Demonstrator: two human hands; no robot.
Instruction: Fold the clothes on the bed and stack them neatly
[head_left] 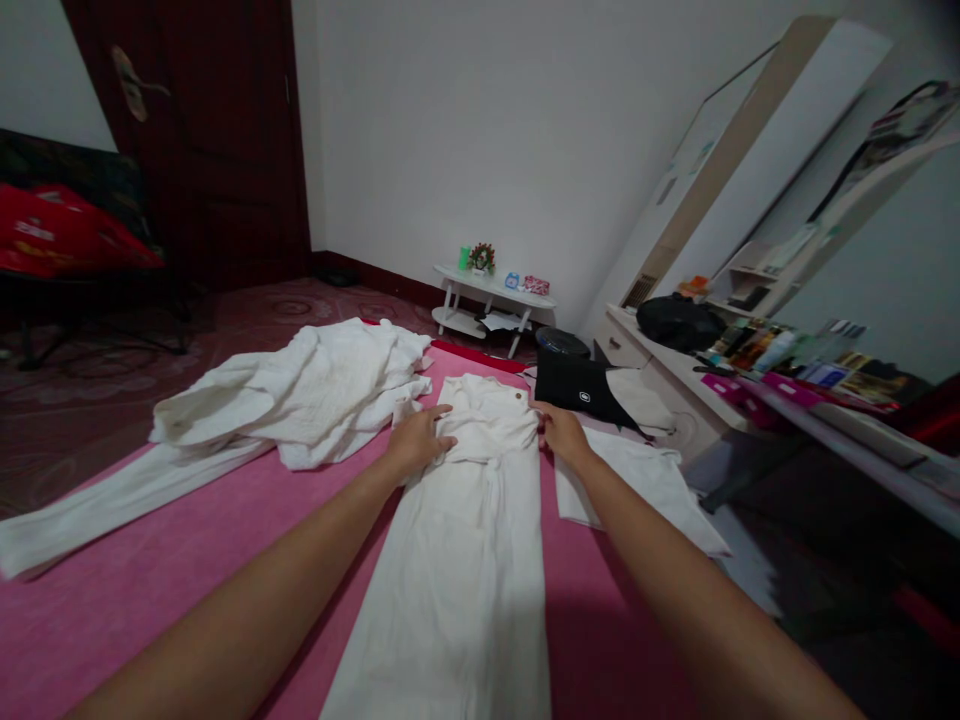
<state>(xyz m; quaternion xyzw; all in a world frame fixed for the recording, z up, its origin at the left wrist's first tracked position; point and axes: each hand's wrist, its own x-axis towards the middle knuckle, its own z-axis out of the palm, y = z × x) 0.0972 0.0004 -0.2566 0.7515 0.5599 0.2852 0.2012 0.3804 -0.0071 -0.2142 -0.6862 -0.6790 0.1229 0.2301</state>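
Observation:
A pair of white trousers (480, 530) lies lengthwise on a pink bed cover (225, 545), its waist at the far end with a small button by the right edge. The cloth is bunched just below the waistband. My left hand (416, 440) grips the left side of the waist, thumb and forefinger visible on the fabric. Opposite it, my right hand (562, 435) holds the right edge with bent fingers, partly hidden. To the left is a crumpled white long-sleeved garment (330, 385), one sleeve stretched toward me. Folded white cloth (630, 470) lies beyond my right wrist.
A black garment (581, 390) with a small white logo lies at the far right of the bed. Behind stands a low white table (495, 289). A dresser (637, 345) crowded with bottles stands right; a red bag (64, 235) rests on a chair at left.

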